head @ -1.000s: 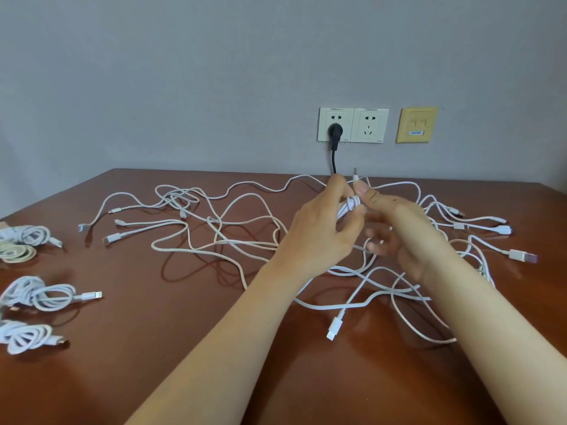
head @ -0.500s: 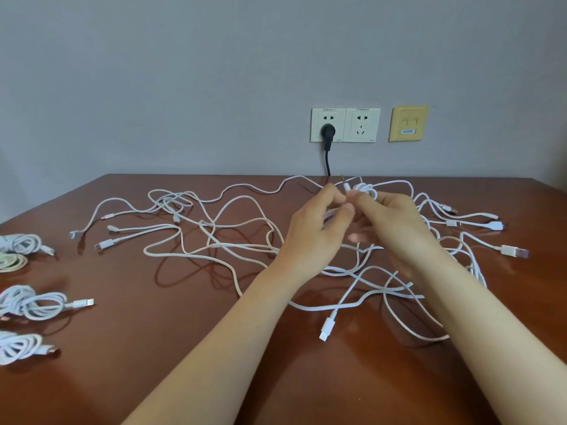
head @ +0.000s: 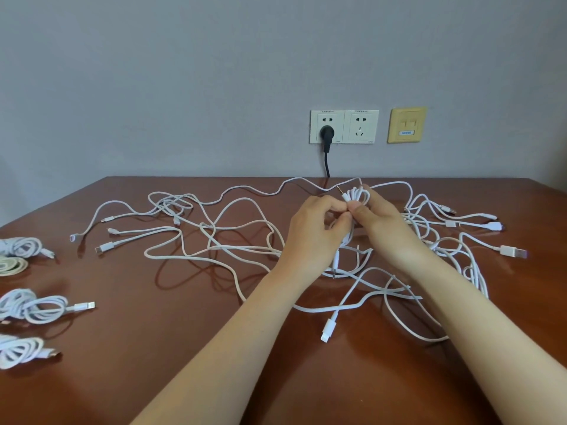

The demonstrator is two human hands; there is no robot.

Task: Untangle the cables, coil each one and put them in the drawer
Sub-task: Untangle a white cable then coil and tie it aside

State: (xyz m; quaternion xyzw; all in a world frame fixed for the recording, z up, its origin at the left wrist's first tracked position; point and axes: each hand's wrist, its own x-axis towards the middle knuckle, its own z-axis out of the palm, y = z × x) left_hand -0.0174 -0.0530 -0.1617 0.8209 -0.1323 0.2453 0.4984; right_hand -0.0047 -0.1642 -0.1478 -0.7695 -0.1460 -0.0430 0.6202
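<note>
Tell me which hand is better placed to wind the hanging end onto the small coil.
Left hand: the right hand pinches the small coil, and the loose tail hangs below the left fingers.

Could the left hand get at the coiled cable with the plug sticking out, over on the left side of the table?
Probably not right away: the left hand is pinching the audio cable coil with the right hand. The table between it and the coiled cable is bare.

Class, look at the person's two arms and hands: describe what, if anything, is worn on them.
Nothing is worn. The left hand and right hand are bare: no gloves, and no rings or watch that I can see. Both forearms are uncovered to the frame's edge, with no sleeve in view.
</note>
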